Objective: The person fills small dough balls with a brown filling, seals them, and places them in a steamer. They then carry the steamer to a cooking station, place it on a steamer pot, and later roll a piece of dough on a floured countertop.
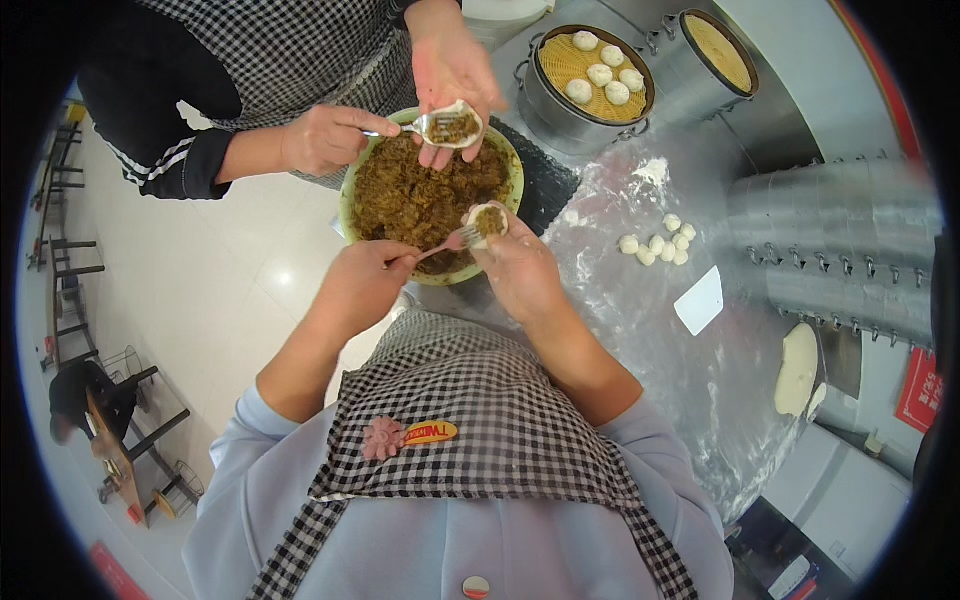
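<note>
My left hand (371, 283) grips the handle of a fork (457, 240), whose tines press on brown filling in a small round dough wrapper (491, 220). That wrapper rests in the fingers of my right hand (523, 268). Both hands are over the near side of a pale green bowl (346, 196) of chopped brown filling (420, 187). Across the bowl, a co-worker's hand (322, 140) holds another fork (412, 127) against filling in a dough wrapper (454, 127). The co-worker's other open palm (450, 71) supports that wrapper.
A floured metal worktop (600, 300) carries several dough balls (657, 246), a white scraper (699, 301) and a slab of dough (796, 369). Filled buns sit in a steamer (585, 124); another steamer (709, 67) stands behind. Stacked steamer tiers (840, 240) line the right. A seated person (94, 401) is far left.
</note>
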Available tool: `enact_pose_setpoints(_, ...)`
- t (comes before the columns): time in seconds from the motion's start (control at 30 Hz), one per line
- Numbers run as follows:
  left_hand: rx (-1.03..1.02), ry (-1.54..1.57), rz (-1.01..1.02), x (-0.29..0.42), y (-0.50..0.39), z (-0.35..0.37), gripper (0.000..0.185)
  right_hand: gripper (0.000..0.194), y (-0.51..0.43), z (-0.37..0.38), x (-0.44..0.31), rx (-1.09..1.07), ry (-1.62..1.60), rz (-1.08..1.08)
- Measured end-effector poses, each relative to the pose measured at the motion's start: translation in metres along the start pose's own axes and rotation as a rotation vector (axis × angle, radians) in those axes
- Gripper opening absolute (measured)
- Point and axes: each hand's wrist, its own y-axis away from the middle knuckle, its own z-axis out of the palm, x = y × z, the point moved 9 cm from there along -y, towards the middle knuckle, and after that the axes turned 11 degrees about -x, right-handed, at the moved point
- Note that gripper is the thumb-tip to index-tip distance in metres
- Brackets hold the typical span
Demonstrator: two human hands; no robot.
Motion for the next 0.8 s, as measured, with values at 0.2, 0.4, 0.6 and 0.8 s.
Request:
enact_pose_setpoints(0.2,0.287,-0.339,0.226,0.02,0.01,-0.004,0.028,0.047,0.007,-0.016,-0.026,0.118,-0.049,-0.072)
enact_pose_setpoints(0.4,0.451,-0.389,0.51,0.046,-0.01,0.038,0.019,0.033,0.018,-0.018,-0.024,0.197,-0.026,-0.053)
enact_pose_setpoints(0.6,-0.174,1.084,0.145,0.005,-0.048,0.08,0.019,0.036,0.024,-0.006,-0.006,0.056,-0.17,-0.028)
enact_pose_setpoints(0.8,-0.195,0.995,0.197,0.01,-0.047,0.082,0.014,0.036,0.031,-0.002,0.001,0.025,-0.06,0.007)
